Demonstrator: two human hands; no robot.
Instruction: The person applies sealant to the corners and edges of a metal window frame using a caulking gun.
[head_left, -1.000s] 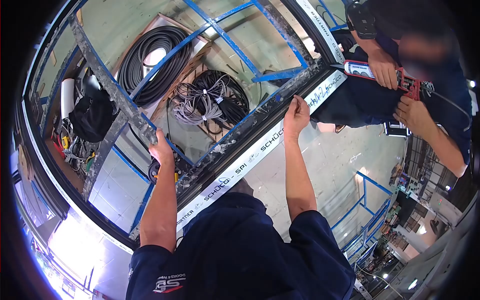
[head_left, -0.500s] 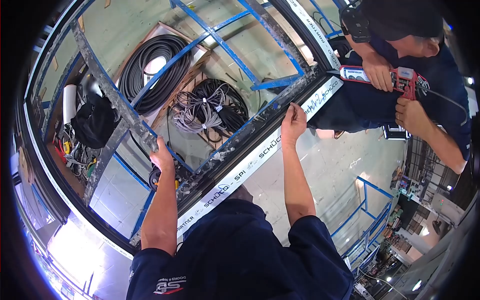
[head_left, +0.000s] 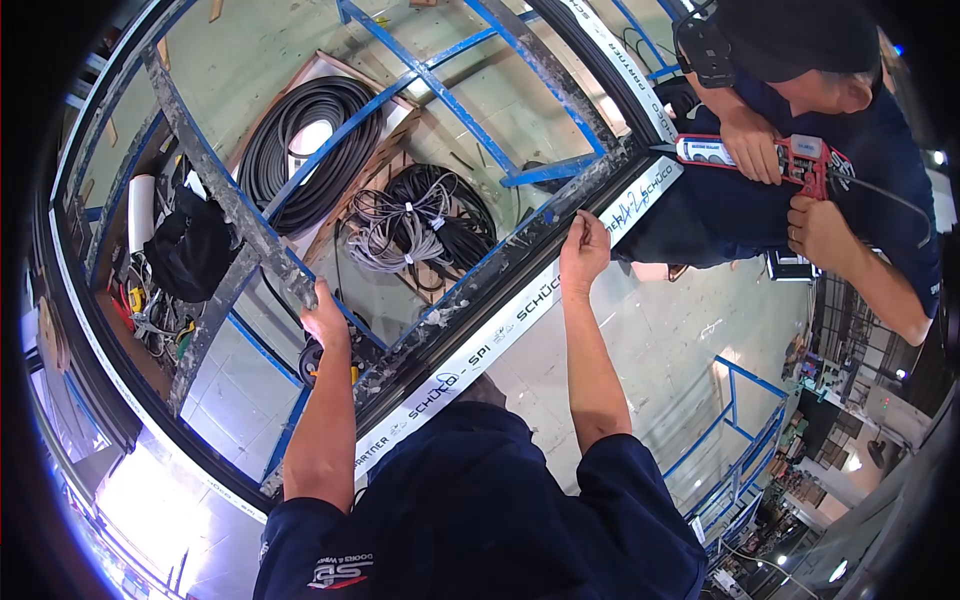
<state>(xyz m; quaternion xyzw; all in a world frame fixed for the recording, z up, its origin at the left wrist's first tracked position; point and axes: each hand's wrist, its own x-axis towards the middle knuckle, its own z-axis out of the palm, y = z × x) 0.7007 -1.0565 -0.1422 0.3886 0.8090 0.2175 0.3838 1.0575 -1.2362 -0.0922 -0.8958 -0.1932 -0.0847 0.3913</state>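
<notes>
A large dark window frame (head_left: 470, 300) with white printed protective tape (head_left: 500, 325) lies flat on a blue stand. My left hand (head_left: 325, 320) grips the end of a grey paint-flecked bar (head_left: 225, 195) that crosses under the frame. My right hand (head_left: 585, 250) rests on the frame's near rail, its fingertips pinched on the rail's inner edge. Across the frame's corner, a co-worker's two hands hold a red sealant gun (head_left: 765, 155), with its nozzle at the corner.
Below the frame on the floor lie a coil of black hose (head_left: 305, 135), a bundle of grey and black cables (head_left: 415, 225) and a black bag (head_left: 190, 245) among tools. Blue stand bars (head_left: 440, 85) cross beneath. More blue racks (head_left: 735, 440) stand at the right.
My right hand has slid a little along the rail toward me. The co-worker's sealant gun has shifted slightly toward the corner. My left hand has stayed on the bar.
</notes>
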